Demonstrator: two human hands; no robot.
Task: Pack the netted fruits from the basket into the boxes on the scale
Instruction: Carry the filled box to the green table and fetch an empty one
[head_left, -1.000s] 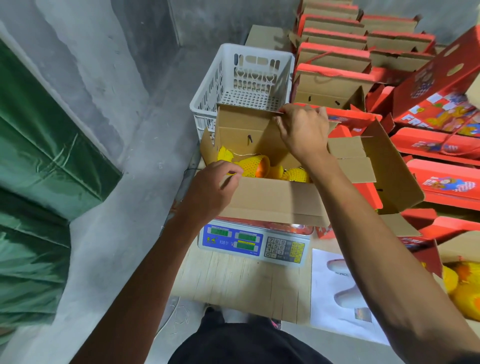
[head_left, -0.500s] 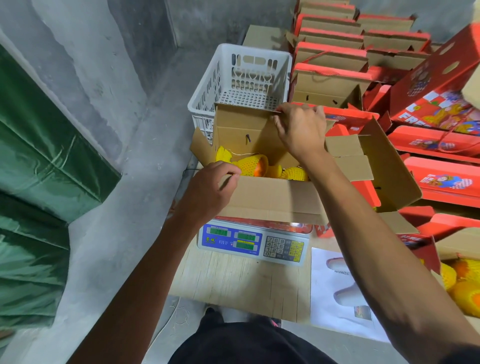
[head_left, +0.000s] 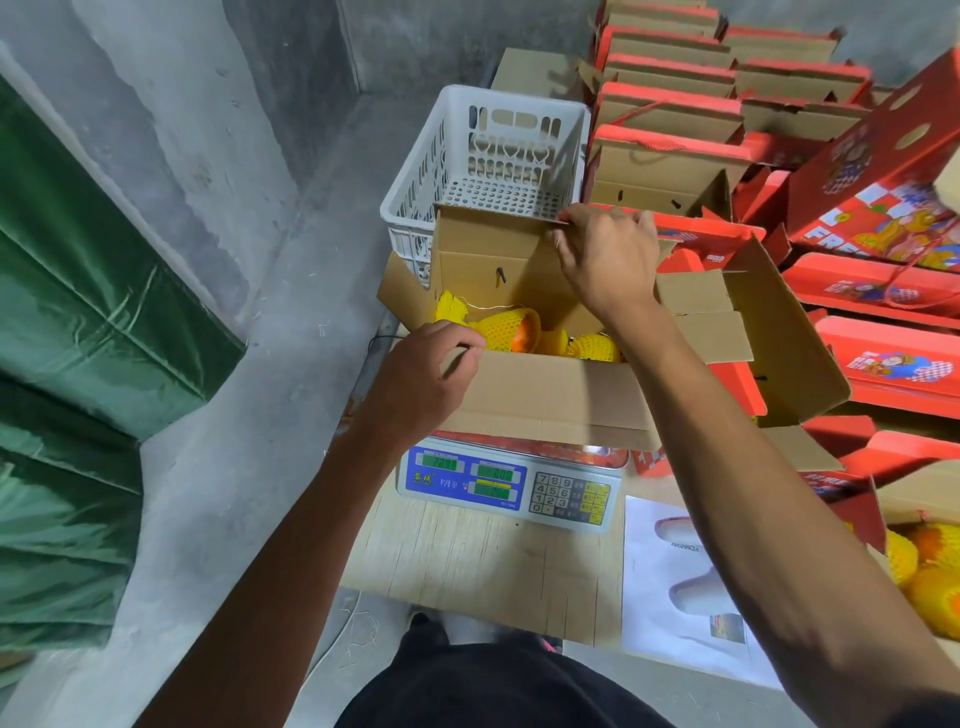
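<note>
An open cardboard box (head_left: 550, 400) stands on the blue-fronted scale (head_left: 511, 480). Inside it lie orange fruits in yellow foam nets (head_left: 506, 330). My left hand (head_left: 423, 382) grips the near flap at its left corner, thumb inside. My right hand (head_left: 608, 260) pinches the top edge of the far flap, which stands upright. A white plastic basket (head_left: 483, 156) stands just behind the box, with no fruit visible in it. More netted fruits (head_left: 922, 569) lie in a box at the right edge.
The scale sits on a light wooden board (head_left: 483, 566) with a printed sheet (head_left: 675, 597) at its right. Several red gift boxes (head_left: 670, 119) are stacked behind and to the right. A green tarp (head_left: 78, 338) hangs left against the concrete wall.
Both hands keep their hold on the flaps. The box's left side flap has swung slightly outward; otherwise only the camera shifted a little.
</note>
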